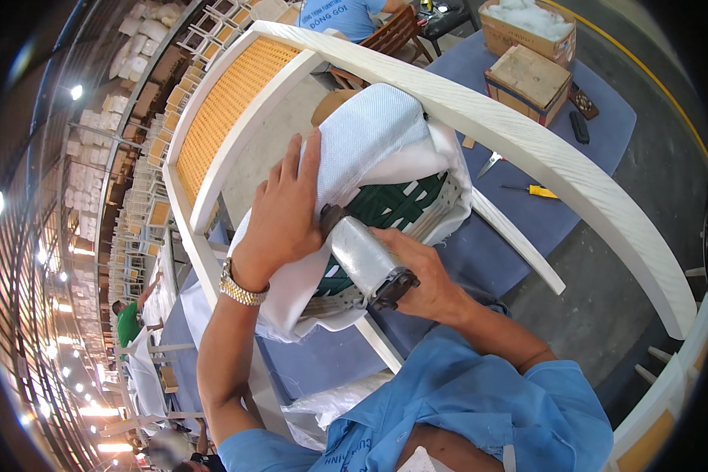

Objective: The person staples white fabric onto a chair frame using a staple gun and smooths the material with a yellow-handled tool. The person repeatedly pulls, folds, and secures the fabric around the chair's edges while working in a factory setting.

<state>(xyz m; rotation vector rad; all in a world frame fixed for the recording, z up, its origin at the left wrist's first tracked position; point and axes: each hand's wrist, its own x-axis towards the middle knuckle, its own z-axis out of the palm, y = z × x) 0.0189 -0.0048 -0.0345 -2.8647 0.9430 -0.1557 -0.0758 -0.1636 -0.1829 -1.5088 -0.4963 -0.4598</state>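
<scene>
An upturned chair with a whitewashed wooden frame [519,130] and a woven cane back panel [230,94] lies before me. Pale blue-white fabric [374,118] is wrapped over its seat, with the loose edge folded onto the underside. Dark green webbing [393,206] shows in the middle of that underside. My left hand [285,208] lies on the fabric along the seat's left side, fingers stretched out, thumb hidden. My right hand [421,275] is closed around a silver staple gun [363,253]. The gun's nose is at the seat's edge beside my left hand; whether it touches is hidden.
On the blue-covered table [519,212] to the right lie scissors [489,164], a yellow-handled screwdriver [541,191], a black object [579,127] and cardboard boxes [529,77]. Clear plastic [334,405] lies near me. Other people work at the far side and left.
</scene>
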